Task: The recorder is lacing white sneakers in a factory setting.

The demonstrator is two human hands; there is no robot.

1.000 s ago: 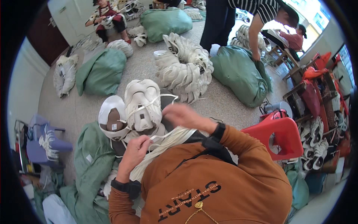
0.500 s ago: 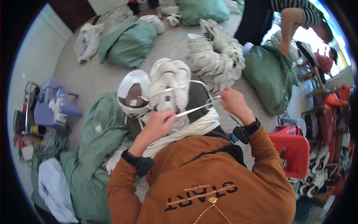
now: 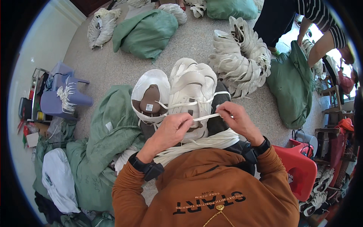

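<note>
My left hand (image 3: pixel 170 130) pinches one end of a white shoelace (image 3: pixel 206 117). The other end of the taut stretch is between the fingertips of my right hand (image 3: pixel 239 119). Just beyond my hands, a cream sneaker (image 3: pixel 193 81) lies on my lap with a lace partly threaded across its tongue. Touching it on the left is a second white shoe (image 3: pixel 160 84), its opening showing a brown insole with a small white label. A thick bundle of loose white laces (image 3: pixel 204 140) lies across my lap, below my hands.
Green sacks (image 3: pixel 109 125) lie at my left, with another green sack (image 3: pixel 291 87) at right, handled by a person in a striped sleeve. A ring of stacked shoe uppers (image 3: pixel 242 60) rests on the floor ahead. A red stool (image 3: pixel 298 170) and a purple stool (image 3: pixel 62 100) flank me.
My right hand has come closer to my left, so the lace stretch between them is shorter. The view has shifted, and the person at the right has bent lower over the green sack.
</note>
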